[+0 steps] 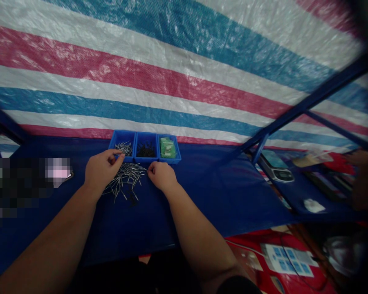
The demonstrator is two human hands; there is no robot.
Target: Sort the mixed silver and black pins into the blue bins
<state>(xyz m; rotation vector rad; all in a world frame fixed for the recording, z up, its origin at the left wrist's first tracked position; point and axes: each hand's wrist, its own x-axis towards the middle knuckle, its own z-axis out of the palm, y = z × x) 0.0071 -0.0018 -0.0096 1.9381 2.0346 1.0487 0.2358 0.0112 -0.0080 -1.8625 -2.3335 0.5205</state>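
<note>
A loose pile of thin silvery metal rods (127, 175) lies on the blue tabletop (214, 188). My left hand (102, 170) is over the pile's left side, thumb and fingers closed near the front of the left bin; whatever they hold is too small to make out. At the pile's right edge, my right hand (162, 175) pinches one thin metal rod (145, 168) by its end. Behind the pile stand three joined blue bins (173, 161). More silvery rods (124, 148) fill the left bin, small black parts (146, 150) the middle one, and green-and-white packets (167, 148) the right one.
A striped plastic sheet (159, 81) hangs behind the table. Blue frame bars (282, 118) slope along the right. Beyond them are a digital scale (277, 166), a white crumpled item (314, 206) and another person's blurred arm (366, 175). Pixelation covers the left side.
</note>
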